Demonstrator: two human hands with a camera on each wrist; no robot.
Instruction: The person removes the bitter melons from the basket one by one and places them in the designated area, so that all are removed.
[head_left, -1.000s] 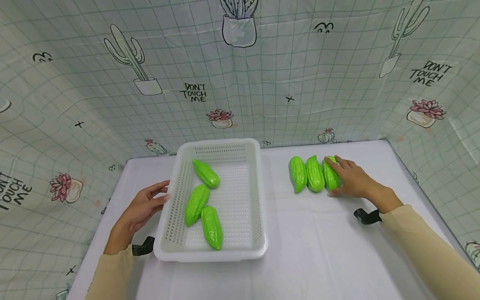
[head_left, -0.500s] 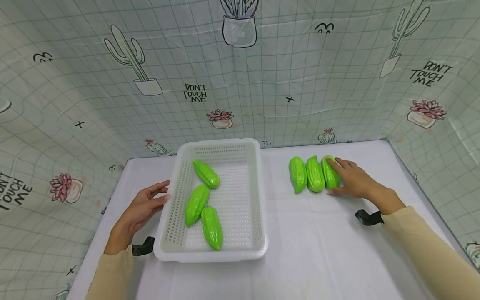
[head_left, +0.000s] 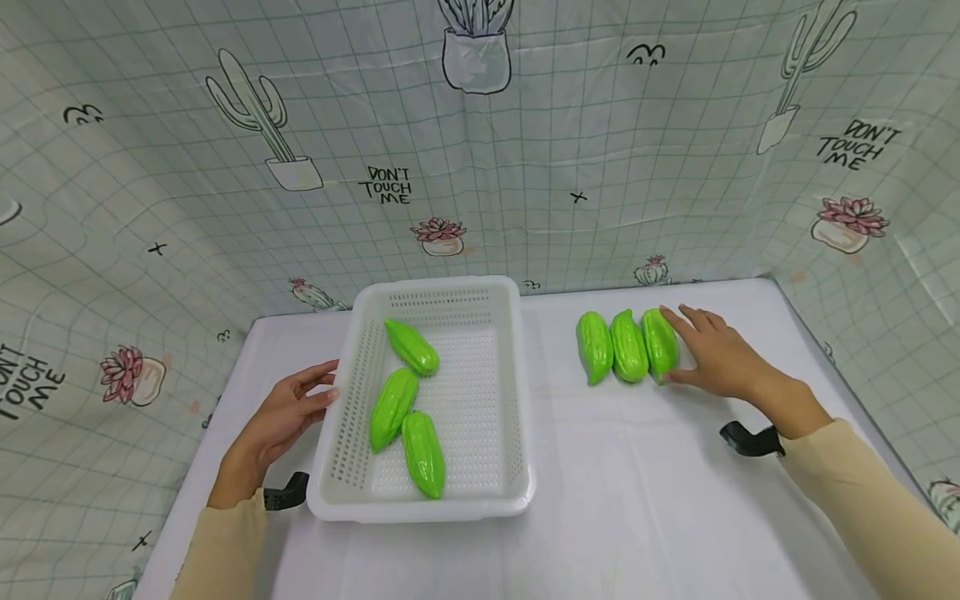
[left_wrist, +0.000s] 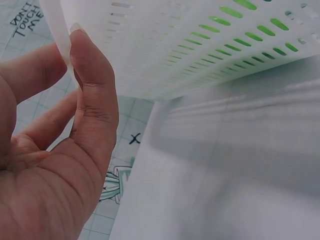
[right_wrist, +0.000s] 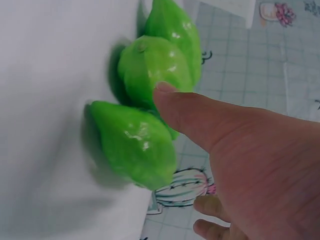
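My left hand (head_left: 283, 417) touches the left rim of a white perforated plastic basket (head_left: 527, 450), fingers loosely bent. In the left wrist view the thumb tip lies at the flared edge of the basket wall (left_wrist: 150, 55). Three glossy, ridged green vegetables like bitter melons lie inside, among them the lowest one (head_left: 423, 456). On the table to the right, three more stand side by side: a left one (head_left: 595, 346), a middle one (head_left: 629, 346) and a right one (head_left: 659, 342). Beside the right one is my right hand (head_left: 720, 354), fingers spread, thumb near its lower tip, gripping nothing.
A white cloth covers the table (head_left: 622, 500). Behind it and at both sides hangs a grid-patterned curtain (head_left: 525, 150) with cactus drawings. A black wrist mount (head_left: 750, 439) sits at the right sleeve, and another black mount (head_left: 287, 492) at the left.
My right hand has drawn back a little to the right, off the right-hand melon, and its fingers have spread. The left hand, basket and melons stay where they were.
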